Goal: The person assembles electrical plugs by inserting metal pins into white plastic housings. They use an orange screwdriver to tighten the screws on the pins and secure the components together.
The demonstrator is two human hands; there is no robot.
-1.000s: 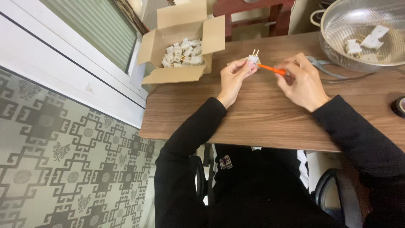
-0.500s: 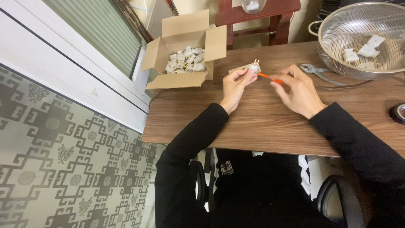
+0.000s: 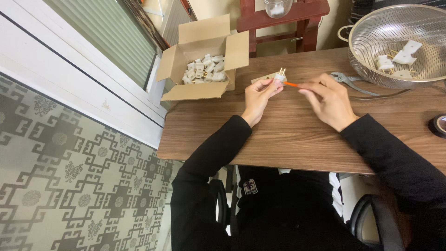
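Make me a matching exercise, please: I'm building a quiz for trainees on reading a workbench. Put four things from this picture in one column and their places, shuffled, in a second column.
Things:
1. white plug
2. orange screwdriver
3. cardboard box
4. metal colander

Places:
A. at the table's far right, a few white parts inside
B. pinched in the left hand
C. open at the table's far left corner, full of white plugs
D. in the right hand, tip towards the plug

Pairs: 1-B, 2-D, 3-C, 4-A

The metal colander (image 3: 367,35) and black tape roll (image 3: 438,125) are cut off by the frame's right edge (the orange tool's (image 3: 291,84) tip is too small to tell).
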